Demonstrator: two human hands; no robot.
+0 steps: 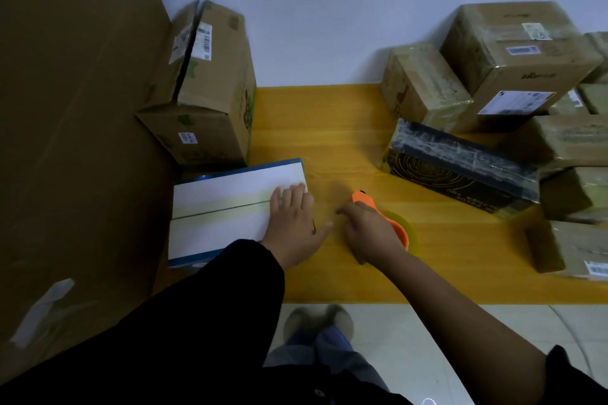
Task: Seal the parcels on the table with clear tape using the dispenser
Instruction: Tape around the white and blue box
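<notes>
The person stood at a yellow table (329,115). Their left hand (292,223) lay flat on the right end of a white box (223,223) with blue edges. The fingers were straight and close together, and the thumb stuck out to the side. A dark line ran along the top of the box, with a pale yellowish band (223,199) over it.

Just beside that hand, the right hand (371,233) was curled round an orange tape dispenser (396,228), holding it down by the table top. The orange nose pointed away from the person. The roll of clear tape sat in it on the right side.

A black box (460,171) with gold rings on its side lay further right, shiny with tape. It had upside-down letters, and I could make out "FOCUS" and "YOU" (the rest was too blurry). Behind it sat a pile of brown boxes (513,59) with white labels and bar codes, too small to read.

At the back left stood a tall brown box (204,92) with green prints and bar-code stickers, also too small to read.
</notes>
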